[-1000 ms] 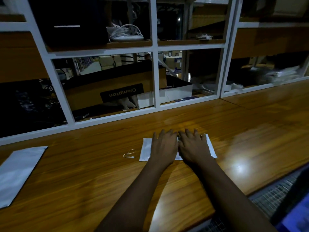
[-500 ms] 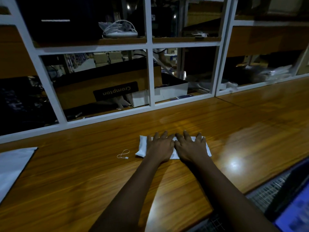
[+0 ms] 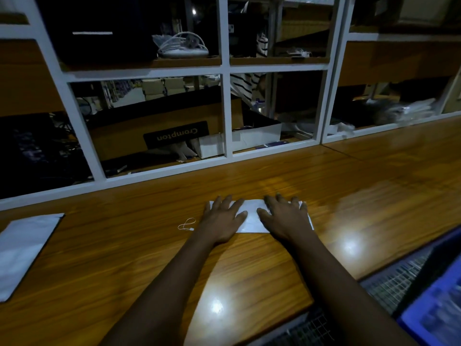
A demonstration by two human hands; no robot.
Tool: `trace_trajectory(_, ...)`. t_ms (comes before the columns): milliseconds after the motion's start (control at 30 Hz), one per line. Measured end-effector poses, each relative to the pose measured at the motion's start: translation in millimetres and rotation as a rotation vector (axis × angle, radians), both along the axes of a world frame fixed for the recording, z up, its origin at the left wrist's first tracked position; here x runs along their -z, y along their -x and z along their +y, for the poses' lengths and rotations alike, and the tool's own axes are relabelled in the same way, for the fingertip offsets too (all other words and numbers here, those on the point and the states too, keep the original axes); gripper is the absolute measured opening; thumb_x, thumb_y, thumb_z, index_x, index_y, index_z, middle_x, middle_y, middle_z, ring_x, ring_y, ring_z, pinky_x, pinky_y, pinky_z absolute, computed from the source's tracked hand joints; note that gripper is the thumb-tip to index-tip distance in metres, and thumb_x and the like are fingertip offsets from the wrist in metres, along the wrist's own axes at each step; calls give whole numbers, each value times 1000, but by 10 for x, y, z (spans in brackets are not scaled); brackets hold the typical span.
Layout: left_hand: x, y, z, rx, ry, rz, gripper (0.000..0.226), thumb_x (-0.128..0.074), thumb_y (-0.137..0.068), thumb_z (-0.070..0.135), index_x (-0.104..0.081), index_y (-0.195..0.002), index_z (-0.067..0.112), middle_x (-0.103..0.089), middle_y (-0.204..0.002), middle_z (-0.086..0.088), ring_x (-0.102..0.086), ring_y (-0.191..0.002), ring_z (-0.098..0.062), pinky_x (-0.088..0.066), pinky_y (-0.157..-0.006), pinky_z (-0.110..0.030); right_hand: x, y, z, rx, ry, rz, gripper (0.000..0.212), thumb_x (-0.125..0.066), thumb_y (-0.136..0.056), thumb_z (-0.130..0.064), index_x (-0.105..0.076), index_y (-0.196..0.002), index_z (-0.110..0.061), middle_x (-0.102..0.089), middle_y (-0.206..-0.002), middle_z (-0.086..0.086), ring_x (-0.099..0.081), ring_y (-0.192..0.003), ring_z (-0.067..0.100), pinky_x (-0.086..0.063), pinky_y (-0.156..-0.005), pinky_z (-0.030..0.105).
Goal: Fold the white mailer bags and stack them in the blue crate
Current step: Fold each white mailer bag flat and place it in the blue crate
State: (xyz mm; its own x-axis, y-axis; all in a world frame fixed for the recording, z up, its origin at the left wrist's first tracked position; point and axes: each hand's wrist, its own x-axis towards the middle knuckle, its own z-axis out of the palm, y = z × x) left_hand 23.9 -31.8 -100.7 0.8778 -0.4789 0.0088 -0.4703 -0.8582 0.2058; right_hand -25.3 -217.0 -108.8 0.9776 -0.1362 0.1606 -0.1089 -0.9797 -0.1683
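The white mailer bag (image 3: pixel 250 216) lies folded into a flat oblong near the middle of the worktop (image 3: pixel 124 258), and both of your hands are on top of it. Your left hand (image 3: pixel 220 221) covers its left part and your right hand (image 3: pixel 287 221) covers its right part. The fingers (image 3: pixel 233 203) are straight and spread; they press down flat and grip nothing. I judge that you are flattening the fold. The risk from here is that the fold opens again when you lift your hands, because the film looks smooth and springy. The glossy worktop also gives little friction, so the bag can slide when you try to pick it up. The blue crate (image 3: pixel 434 318) is low at your right, past the worktop edge and well apart from the bag, so a loosely held bag may unfold on the way. A thin white loop of cord (image 3: pixel 186 224) lies just beside your left hand and could be swept along. The bag is a thin white film with straight edges. The worktop is varnished wood grain with bright reflections. A second mailer bag (image 3: pixel 22 250), long and seemingly not yet folded, lies flat at the far left. Behind stands a white-framed shelf (image 3: pixel 225 113) with a brown cardboard box (image 3: pixel 119 141).
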Motion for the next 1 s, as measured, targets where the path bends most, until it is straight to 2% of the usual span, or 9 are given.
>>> trace_trajectory(67,-5,42,106,10,17,-56,58,-23,-105,52,-12,-158,32,-4,-166,0,0,-152,-25,0,-122,-49,-69,9,27,-141,-28,-50,66,-31,-94,-65,-38,-150,-29,-33,-159,4,-25,-146,35,-19,-116,54)
trace_trajectory(133,-15,71,147,41,7,-93,57,-25,-106,48,-13,-158,29,-4,-166,1,-2,-152,-23,-2,-121,-47,-92,2,57,-251,-12,-4,74,-36,-91,-72,-36,-153,-32,-30,-162,0,-25,-148,27,-21,-116,52)
trace_trajectory(233,-33,61,161,63,-39,-24,58,-23,-104,53,-7,-157,35,-1,-166,4,1,-152,-23,0,-122,-46,-81,-50,61,-246,16,93,100,-20,-69,-90,-25,-155,-41,-24,-164,-6,-21,-150,26,-16,-118,57)
trace_trajectory(400,-59,50,205,29,-94,59,67,-23,-96,69,2,-154,46,7,-166,3,7,-152,-27,4,-119,-51,-107,-7,58,-217,42,115,117,-14,-53,-99,-20,-156,-44,-21,-165,-5,-17,-151,32,-13,-118,60)
trace_trajectory(500,-39,91,236,-4,-109,8,69,-21,-95,71,1,-155,44,7,-166,-3,5,-152,-27,4,-120,-52,-66,36,53,-181,34,0,103,-8,-68,-91,-30,-153,-38,-31,-161,-1,-27,-146,33,-19,-116,58)
trace_trajectory(633,-19,141,229,-42,-111,-171,63,-19,-102,59,-7,-158,33,-3,-166,-11,-4,-152,-30,0,-120,-55,-38,13,-32,-117,69,-58,80,-10,-90,-70,-27,-155,-27,-21,-164,9,-20,-149,36,-19,-117,59)
trace_trajectory(733,-44,169,195,-33,-137,-71,64,-18,-103,57,0,-158,31,2,-166,-10,0,-152,-30,2,-120,-55,-17,-9,121,-159,46,-62,68,-25,-100,-63,-21,-156,-25,-13,-166,8,-12,-151,35,-14,-118,60)
trace_trajectory(833,-68,159,181,-41,-142,36,63,-16,-103,57,7,-157,34,13,-165,-6,10,-152,-28,6,-119,-54,-8,-33,273,-243,77,55,66,-18,-102,-61,-11,-159,-30,-5,-168,3,-6,-152,35,-9,-117,63)
trace_trajectory(1000,-58,167,203,-47,-155,47,64,-16,-102,60,10,-155,38,19,-164,-7,14,-151,-30,8,-119,-54,-10,-43,245,-211,57,147,64,-19,-102,-62,-4,-159,-38,2,-169,-2,1,-153,36,0,-118,63)
